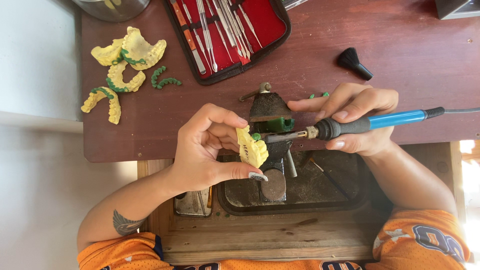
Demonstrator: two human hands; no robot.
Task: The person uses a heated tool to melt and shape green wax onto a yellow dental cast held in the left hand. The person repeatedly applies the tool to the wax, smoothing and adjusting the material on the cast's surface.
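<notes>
My left hand (pixel 210 147) grips a yellow dental cast (pixel 251 147) by thumb and fingers, holding it over the edge of the brown desk (pixel 310 55). A bit of green wax (pixel 256 136) sits on the cast's top. My right hand (pixel 357 120) holds an electric wax tool (pixel 350 126) with a black grip and blue handle. Its metal tip (pixel 280 136) points left and reaches the green wax on the cast. A cable runs off to the right.
Several yellow casts with green wax rims (pixel 122 67) lie at the desk's left. A red open case of metal instruments (pixel 227 30) lies at the top. A small black brush (pixel 354 63), a dark bench peg (pixel 270 107) and a dark tray (pixel 300 187) below are close by.
</notes>
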